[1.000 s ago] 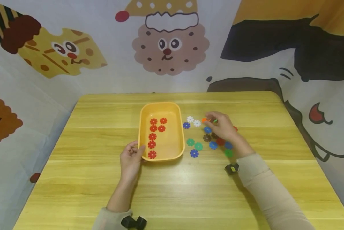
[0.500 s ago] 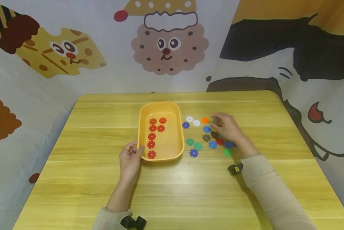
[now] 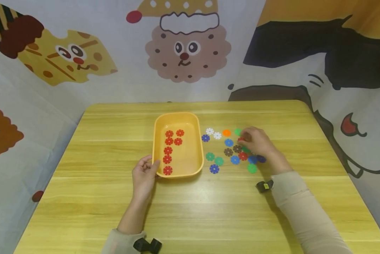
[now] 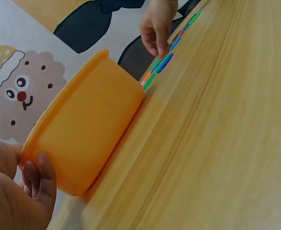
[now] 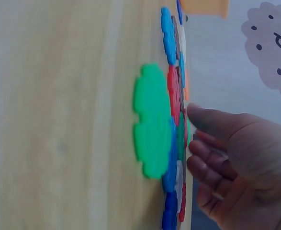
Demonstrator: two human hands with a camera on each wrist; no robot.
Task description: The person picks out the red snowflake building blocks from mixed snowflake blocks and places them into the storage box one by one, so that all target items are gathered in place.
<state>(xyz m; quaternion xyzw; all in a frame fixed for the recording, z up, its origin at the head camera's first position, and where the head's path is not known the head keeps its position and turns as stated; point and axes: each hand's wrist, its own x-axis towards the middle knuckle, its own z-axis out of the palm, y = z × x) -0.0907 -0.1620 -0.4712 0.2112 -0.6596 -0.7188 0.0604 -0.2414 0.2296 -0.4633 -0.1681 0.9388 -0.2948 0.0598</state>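
A red disc (image 3: 241,139) lies on the table right at the fingertips of the right hand (image 3: 258,141), partly covered by them. The fingers of this hand are bent, with the thumb near (whether they pinch the disc, one cannot tell). Just beyond the disc is a light green disc (image 3: 238,132), and next to that an orange disc (image 3: 226,133). Farther to the left stands a yellow tray (image 3: 187,158) with seven red discs (image 3: 168,150) inside. The left hand (image 3: 143,176) grips its near left corner, thumb over the rim.
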